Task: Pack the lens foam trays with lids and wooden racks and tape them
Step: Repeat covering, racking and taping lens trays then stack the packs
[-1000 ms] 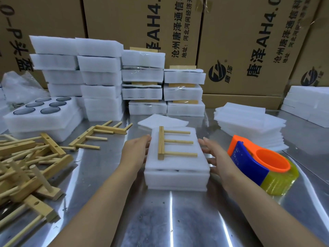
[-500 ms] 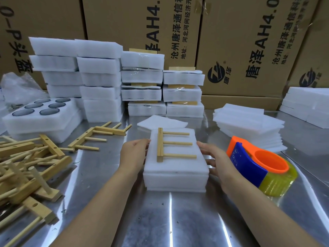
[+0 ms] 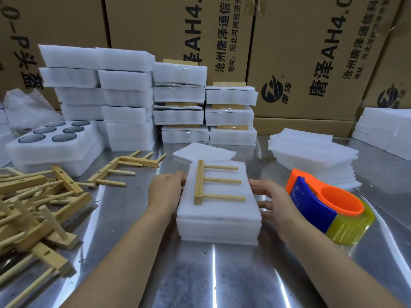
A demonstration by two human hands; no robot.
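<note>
So the white foam tray stack with its flat foam lid (image 3: 219, 210) sits dead centre on the shiny steel table (image 3: 222, 274). A light wooden rack with three dowel pegs (image 3: 213, 182) lies flat on the lid, bar toward 9 o'clock and pegs pointing to 3 o'clock.

Left hand (image 3: 165, 192) is at the stack's 9 o'clock side. Its fingers are fairly straight and pressed against the upper left edge of the foam, not wrapped round anything. Right hand (image 3: 273, 201) is at the 3 o'clock side with its fingers spread loose, tips touching the right edge. Basically both palms are sandwiching the stack, and neither one touches the rack.

Just beside the right hand, also around 3 o'clock, is the orange and blue plastic tape dispenser with a yellowish roll (image 3: 327, 207), lying on the table with nobody holding it.

A messy heap of spare wooden peg racks (image 3: 33, 207) is over at 9 o'clock. At 10 o'clock there's an open white foam tray with round dark lenses in its pockets (image 3: 55, 138). Finished foam bundles (image 3: 204, 103) are piled at 12 o'clock, and thin white foam sheets (image 3: 311, 156) at about 2 o'clock. Brown printed cardboard boxes (image 3: 300, 52) line the back.
</note>
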